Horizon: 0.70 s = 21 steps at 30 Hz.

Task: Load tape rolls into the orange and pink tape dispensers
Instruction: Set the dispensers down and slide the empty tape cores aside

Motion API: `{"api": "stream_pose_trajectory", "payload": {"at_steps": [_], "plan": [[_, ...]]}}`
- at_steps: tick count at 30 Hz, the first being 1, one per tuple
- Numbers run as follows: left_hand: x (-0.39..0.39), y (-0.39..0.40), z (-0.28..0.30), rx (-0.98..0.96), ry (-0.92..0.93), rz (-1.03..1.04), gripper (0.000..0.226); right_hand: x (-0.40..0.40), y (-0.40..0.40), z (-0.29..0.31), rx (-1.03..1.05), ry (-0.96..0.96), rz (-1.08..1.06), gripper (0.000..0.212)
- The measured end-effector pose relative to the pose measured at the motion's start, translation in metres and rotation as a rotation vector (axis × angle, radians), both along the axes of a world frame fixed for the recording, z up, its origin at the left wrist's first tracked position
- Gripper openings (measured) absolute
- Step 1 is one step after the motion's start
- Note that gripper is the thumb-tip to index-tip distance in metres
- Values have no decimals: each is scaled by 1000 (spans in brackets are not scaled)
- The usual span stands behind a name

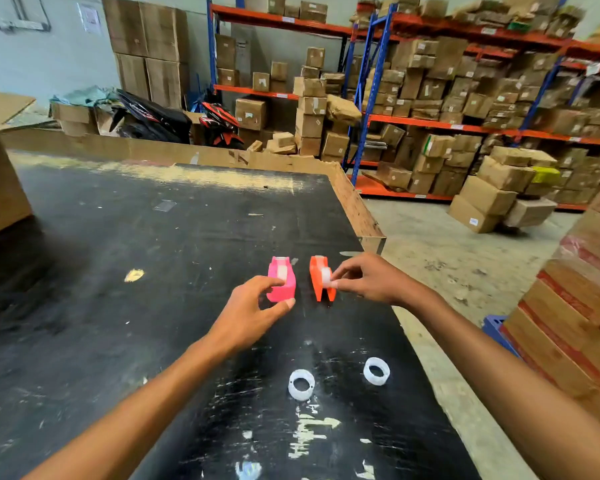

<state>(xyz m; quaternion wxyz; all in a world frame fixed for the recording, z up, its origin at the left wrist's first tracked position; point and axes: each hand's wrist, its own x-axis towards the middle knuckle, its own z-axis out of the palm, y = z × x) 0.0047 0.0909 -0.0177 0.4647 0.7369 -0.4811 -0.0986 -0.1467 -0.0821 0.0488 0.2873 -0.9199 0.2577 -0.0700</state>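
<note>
A pink tape dispenser (280,277) and an orange tape dispenser (318,282) stand side by side on the black table (118,271), each with a whitish tape roll in it. My left hand (257,306) is at the near side of the pink dispenser, thumb and fingers curled around its lower end. My right hand (368,278) pinches the tape roll (326,276) seated in the orange dispenser, fingertips on its near edge. Two clear empty tape cores, one on the left (301,384) and one on the right (377,371), lie on the table closer to me.
The table's right edge (371,233) runs close beside the orange dispenser, with concrete floor beyond. Stacked cartons (575,323) stand at the right. A large cardboard box (0,188) sits on the table's far left. Shelves of boxes fill the background.
</note>
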Motion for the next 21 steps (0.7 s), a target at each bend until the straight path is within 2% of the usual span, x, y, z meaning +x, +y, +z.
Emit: {"api": "stream_pose_trajectory", "payload": {"at_steps": [5, 10, 12, 14, 17, 21], "plan": [[-31, 18, -6, 134, -27, -158, 44, -48, 25, -17, 1, 132, -84, 23], [-51, 30, -20, 296, -168, -314, 59, -85, 48, -49, -42, 283, -140, 51], [-55, 32, -26, 352, -269, -329, 64, -94, 57, -63, -65, 296, -167, 56], [-58, 33, -31, 365, -332, -325, 61, -99, 67, -71, -101, 280, -188, 53], [-61, 33, -36, 341, -390, -310, 44, -102, 77, -76, -189, 223, -200, 40], [-53, 36, -38, 277, -347, -289, 39, -95, 82, -73, -206, 180, -195, 36]]}}
